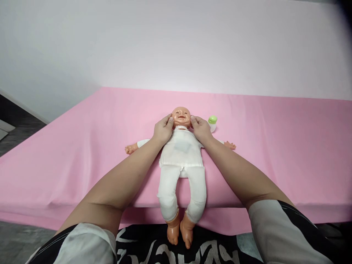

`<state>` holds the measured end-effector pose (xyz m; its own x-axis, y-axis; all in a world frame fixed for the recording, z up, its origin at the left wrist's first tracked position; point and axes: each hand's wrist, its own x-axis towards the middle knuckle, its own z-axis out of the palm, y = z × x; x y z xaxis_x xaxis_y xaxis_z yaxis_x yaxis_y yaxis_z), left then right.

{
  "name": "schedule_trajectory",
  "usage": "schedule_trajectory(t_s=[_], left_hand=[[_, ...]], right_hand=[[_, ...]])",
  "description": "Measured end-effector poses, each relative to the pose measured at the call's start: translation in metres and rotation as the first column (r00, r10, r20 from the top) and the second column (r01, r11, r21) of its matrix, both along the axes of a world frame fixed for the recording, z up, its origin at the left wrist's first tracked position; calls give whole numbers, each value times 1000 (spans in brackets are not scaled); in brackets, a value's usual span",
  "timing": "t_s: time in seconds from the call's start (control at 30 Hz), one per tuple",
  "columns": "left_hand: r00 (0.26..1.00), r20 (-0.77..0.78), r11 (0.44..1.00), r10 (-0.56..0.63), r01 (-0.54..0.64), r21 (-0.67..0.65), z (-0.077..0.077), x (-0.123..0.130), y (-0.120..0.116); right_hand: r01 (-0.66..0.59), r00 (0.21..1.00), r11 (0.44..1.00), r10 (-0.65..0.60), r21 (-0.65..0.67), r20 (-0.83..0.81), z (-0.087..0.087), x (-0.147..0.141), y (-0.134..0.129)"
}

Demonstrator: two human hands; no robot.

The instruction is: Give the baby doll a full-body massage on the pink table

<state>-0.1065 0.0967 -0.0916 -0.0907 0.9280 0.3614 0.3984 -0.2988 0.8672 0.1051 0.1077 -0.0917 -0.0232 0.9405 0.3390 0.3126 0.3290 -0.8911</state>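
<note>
A baby doll point(181, 148) with a white cloth body lies on its back, head away from me and bare feet hanging past the near table edge. My left hand point(164, 130) is closed at the left side of the doll's head, thumb by its ear. My right hand point(201, 128) grips the opposite side of the head in the same way. Between them the doll's face points upward. The doll's arms stretch out to both sides, partly hidden behind my forearms. Just beyond my right hand stands a small clear bottle with a green cap point(212, 120).
A pink cloth point(297, 146) covers the table, which reaches back to a pale wall point(176, 44). The cloth hangs over the near edge, close to my lap. Dark grey floor point(24, 134) shows at the left.
</note>
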Motion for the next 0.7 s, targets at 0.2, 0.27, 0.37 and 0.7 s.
schedule_trajectory(t_s=[0.2,0.27,0.37,0.7], left_hand=[[996,-86,998,11,-15,-53,6,2,-7],[996,-92,999,16,-20,-46,4,2,-5],[996,-88,1000,6,-9,-29,1,2,-2],[1000,-13,1000,-18,17,-25,-4,-3,4]], right_hand=[[44,996,999,-43,-4,82,4,-3,-9],[62,994,998,-61,-14,92,4,-4,-9],[81,991,997,-80,-12,111,2,-5,-7],[-115,988,992,110,-42,-105,1,4,3]])
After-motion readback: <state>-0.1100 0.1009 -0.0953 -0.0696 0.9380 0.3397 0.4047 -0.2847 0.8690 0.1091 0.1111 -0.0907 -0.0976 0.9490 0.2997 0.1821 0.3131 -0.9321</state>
